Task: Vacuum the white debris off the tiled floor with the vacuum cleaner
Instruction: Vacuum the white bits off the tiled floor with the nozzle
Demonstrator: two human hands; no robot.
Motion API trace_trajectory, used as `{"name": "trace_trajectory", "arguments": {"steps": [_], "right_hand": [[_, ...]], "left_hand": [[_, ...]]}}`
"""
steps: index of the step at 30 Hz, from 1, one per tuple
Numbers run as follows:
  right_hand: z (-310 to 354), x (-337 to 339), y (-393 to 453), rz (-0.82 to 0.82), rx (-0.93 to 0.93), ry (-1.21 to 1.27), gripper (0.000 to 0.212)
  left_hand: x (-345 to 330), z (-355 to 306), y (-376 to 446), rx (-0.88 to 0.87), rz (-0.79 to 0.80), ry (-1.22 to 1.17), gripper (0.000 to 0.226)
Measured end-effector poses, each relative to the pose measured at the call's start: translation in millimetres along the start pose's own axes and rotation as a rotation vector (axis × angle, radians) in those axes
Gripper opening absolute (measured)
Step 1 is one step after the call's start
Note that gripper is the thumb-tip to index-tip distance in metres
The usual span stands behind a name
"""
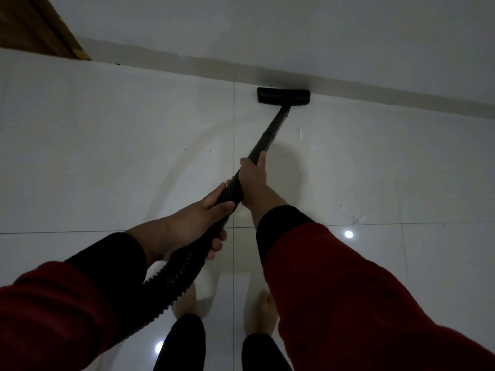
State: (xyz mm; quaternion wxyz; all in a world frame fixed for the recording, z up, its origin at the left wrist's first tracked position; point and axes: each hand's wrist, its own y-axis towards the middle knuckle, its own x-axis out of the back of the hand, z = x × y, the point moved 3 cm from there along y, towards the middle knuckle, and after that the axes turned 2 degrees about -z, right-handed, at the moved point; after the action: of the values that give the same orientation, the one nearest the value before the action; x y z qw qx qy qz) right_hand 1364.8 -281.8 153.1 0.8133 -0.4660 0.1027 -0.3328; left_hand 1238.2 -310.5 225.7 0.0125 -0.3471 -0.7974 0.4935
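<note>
We work the vacuum cleaner along the foot of a pale wall [267, 28], its flat black floor nozzle [283, 96] pressed flush to the skirting strip [401, 101]. Our right hand [253, 175] is wrapped around the rigid black wand [269, 133] partway down, while our left hand [192, 223] is clenched on the handle end, where the wand meets the ribbed, flexible hose [171, 277] trailing back past our bare feet [265, 311]. Both sleeves [348, 290] are dark red with black cuffs.

The white debris [351, 214] we are after lies well apart from the nozzle: a ragged cluster of flakes to our right, near a grout line [401, 224], and a smaller fleck [300, 132] just beside the wand. We judge that to be the main risk from here. The crumbs are nearly the same colour as the glossy tiled floor [107, 156], the room is dim, and a ceiling-light reflection [348, 234] glares close to the pile, so a pass could easily miss them. A hard shove could also knock the nozzle's edge against the skirting, and a sideways sweep may scatter light flakes across the slick glaze rather than lifting them. The hose, looping near our feet, could catch an ankle as we turn right. A wooden door frame [40, 25] shows at upper left.
</note>
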Motion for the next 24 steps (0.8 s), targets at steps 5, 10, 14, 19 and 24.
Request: {"name": "trace_trajectory", "arguments": {"steps": [5,10,14,19,24], "right_hand": [[13.7,44.2,10.5,-0.021,0.003,-0.055,0.062],[17.0,84.2,7.3,-0.028,-0.03,-0.054,0.067],[7.2,108.7,0.7,-0.027,-0.065,-0.02,0.067],[-5.2,133.7,-8.1,-0.008,-0.059,-0.042,0.067],[-21.0,162.7,-29.5,0.003,-0.082,-0.037,0.065]], "left_hand": [[-43.0,-5.4,15.9,0.001,0.032,-0.032,0.042],[-83.4,0.8,22.5,0.022,0.008,-0.066,0.054],[-108.0,12.6,19.3,0.045,-0.018,-0.073,0.057],[-136.0,26.2,9.7,0.034,-0.019,-0.072,0.048],[-164.3,49.5,-4.2,0.039,-0.018,-0.084,0.042]]}}
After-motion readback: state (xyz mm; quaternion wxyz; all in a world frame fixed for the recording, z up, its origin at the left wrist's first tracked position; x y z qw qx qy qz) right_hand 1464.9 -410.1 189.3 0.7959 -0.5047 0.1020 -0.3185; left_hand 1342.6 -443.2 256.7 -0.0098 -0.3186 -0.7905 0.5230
